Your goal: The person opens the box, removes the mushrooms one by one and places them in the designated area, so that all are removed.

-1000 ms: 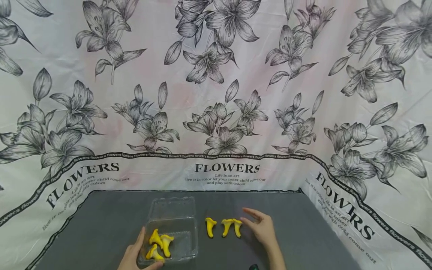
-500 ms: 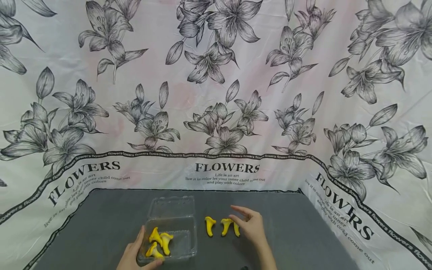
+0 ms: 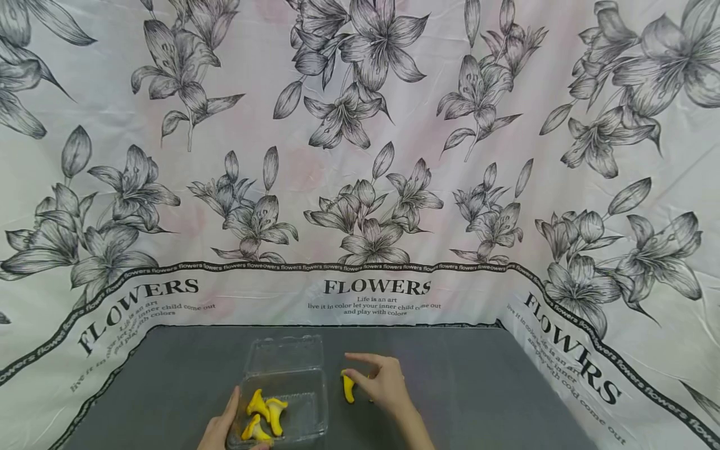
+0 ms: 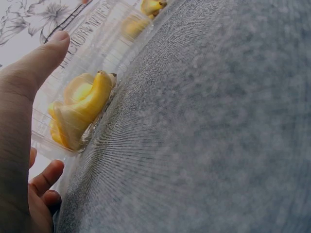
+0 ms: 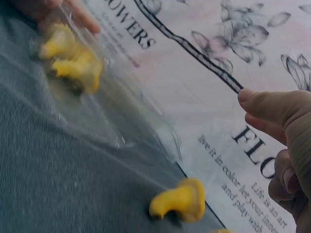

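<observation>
A clear plastic clamshell box [image 3: 308, 409] stands on the grey table in the head view, its lid folded back. Several yellow chanterelle-like mushrooms [image 3: 275, 415] lie in its left part. My left hand [image 3: 220, 425] holds the box at its near left corner, the thumb along the front and fingers along the left side. To the right of the box my right hand [image 3: 384, 382] hovers with thumb and index finger apart, holding nothing. Just by its thumb tip is a loose yellow mushroom [image 3: 349, 389], partly covered. The other loose mushrooms are mostly hidden behind this hand.
A white cloth [image 3: 377, 306] printed with flowers and lettering hangs around the back and sides of the grey table [image 3: 478, 387]. The box's raised lid [image 3: 285, 354] stands at its far side.
My right hand has moved left across the loose mushrooms, from the rightmost one to the leftmost one. The left hand stays at the box. The head view has tilted slightly.
</observation>
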Demonstrator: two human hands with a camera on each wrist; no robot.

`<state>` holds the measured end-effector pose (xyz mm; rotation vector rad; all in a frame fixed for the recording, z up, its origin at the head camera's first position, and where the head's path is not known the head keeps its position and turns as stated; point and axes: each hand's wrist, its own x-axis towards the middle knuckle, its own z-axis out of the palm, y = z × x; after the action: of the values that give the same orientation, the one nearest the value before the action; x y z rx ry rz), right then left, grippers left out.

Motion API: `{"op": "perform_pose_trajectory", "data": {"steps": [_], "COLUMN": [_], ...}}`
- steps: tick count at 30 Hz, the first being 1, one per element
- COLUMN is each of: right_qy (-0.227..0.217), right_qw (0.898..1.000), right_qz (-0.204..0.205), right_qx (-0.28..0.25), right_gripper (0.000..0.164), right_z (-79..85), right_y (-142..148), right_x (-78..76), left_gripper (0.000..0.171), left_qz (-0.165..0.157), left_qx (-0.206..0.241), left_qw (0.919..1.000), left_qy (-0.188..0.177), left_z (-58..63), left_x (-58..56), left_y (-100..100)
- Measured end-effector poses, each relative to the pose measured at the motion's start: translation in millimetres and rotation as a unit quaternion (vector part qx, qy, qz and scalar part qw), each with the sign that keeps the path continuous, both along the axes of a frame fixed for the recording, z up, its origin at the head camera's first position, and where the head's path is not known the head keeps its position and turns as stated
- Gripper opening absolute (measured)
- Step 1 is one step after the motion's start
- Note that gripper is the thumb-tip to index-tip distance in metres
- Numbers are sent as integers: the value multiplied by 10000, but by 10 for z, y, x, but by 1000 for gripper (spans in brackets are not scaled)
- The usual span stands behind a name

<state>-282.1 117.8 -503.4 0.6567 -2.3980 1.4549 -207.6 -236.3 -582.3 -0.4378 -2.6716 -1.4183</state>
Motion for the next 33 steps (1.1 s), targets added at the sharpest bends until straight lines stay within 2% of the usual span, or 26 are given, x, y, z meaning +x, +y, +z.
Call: {"op": "perform_pose_trajectory", "data": {"steps": [3, 6, 8, 13, 15, 21, 24, 27, 29, 31, 33], "right_qy": [61, 91, 136, 19, -76, 23, -68, -151, -147, -105, -101], "right_qw": [9998, 9987, 9975, 9949, 9938, 9891, 9870, 9854, 9845, 9841, 9838], "right_qz": [192, 450, 600, 933, 1050, 1466, 1603, 1687, 1733, 1751, 1764], "right_qx": [-5, -237, -348, -394, -357, -125, 35, 169, 234, 278, 308], "right_gripper": [28, 27, 27, 27, 26, 28, 29, 29, 30, 29, 28], "right_z": [38, 66, 69, 17, 4, 25, 52, 75, 81, 86, 86], "right_y": [-64, -132, -185, -364, -443, -671, -765, -847, -895, -941, -979], "right_x": [-9, -17, -27, -54, -63, -68, -44, -14, 2, 18, 26], "left_gripper": [111, 109, 107, 105, 106, 108, 106, 107, 107, 109, 110], "left_qz": [-10, -139, -232, -278, -208, 226, 118, 97, 262, 445, 620], "left_qx": [30, 188, 346, 342, 277, 33, 46, 83, 72, 34, -62], "left_qw": [10000, 9997, 9991, 9983, 9989, 9995, 9999, 9998, 9992, 9971, 9956], "left_qy": [-3, 32, 102, 392, 324, -195, -48, -158, -307, -611, -704], "left_z": [-21, -30, -40, -61, -54, -10, -9, 12, 23, 43, 47], "left_x": [-11, -25, -36, -21, -12, 4, 1, 9, 15, 26, 30], "left_y": [4, -1, -3, -7, -6, 0, -1, 10, 22, 35, 46]}}
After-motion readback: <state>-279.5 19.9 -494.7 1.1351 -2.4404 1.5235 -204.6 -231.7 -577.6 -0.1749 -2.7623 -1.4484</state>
